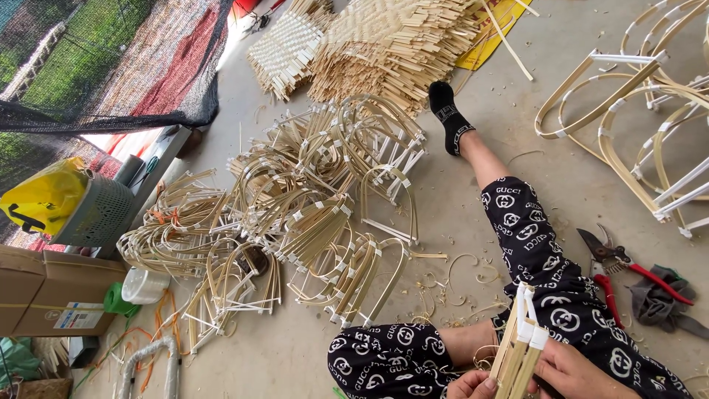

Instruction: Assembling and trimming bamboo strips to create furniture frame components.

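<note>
I sit on a concrete floor in black patterned trousers with one leg stretched out. Both hands hold a bundle of bamboo strips (519, 341) wrapped with white tape at its top. My left hand (470, 386) grips the bundle low at the bottom edge of the view. My right hand (572, 372) clasps it from the right side. The bundle stands nearly upright over my lap. Red-handled pruning shears (619, 260) lie on the floor to the right of my knee.
A big heap of bent bamboo arches (310, 199) fills the floor ahead. Woven bamboo mats (369, 44) are stacked beyond it. Large bamboo hoops (642, 111) lie at right. A grey basket (100, 210), cardboard boxes (52, 292) and a grey cloth (657, 299) sit around.
</note>
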